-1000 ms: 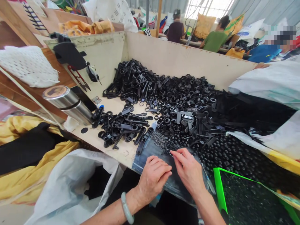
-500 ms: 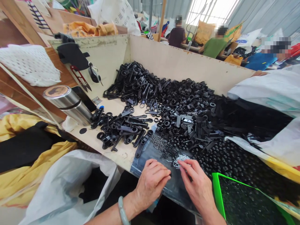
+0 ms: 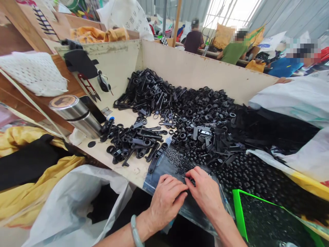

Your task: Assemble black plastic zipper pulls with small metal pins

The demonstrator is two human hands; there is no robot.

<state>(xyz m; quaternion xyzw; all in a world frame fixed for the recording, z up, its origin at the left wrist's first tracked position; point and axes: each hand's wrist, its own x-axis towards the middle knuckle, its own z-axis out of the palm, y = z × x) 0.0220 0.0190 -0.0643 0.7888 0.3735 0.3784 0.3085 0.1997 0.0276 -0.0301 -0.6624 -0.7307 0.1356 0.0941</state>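
Note:
My left hand (image 3: 167, 199) and my right hand (image 3: 205, 193) meet at the near edge of the work table, over a blue denim cloth (image 3: 159, 169). Both have their fingers curled into a pinch, fingertips touching at a tiny part I cannot make out. A little heap of small dark screws or pins (image 3: 178, 161) lies on the cloth just beyond my fingers. Left of that, long black plastic pull tabs (image 3: 133, 140) lie scattered. A large pile of black rings and clips (image 3: 203, 116) fills the middle of the table.
A steel flask (image 3: 74, 115) lies at the table's left edge, with red snips (image 3: 87, 85) hanging on the board wall. A green-rimmed bin (image 3: 269, 219) sits at lower right, white sacks (image 3: 295, 99) at right, a white bag (image 3: 77, 206) at lower left. Other people sit beyond the wall.
My right hand had reached out to a cluster of small silver pins, then pulled back to meet my left hand; the pins are now covered by it.

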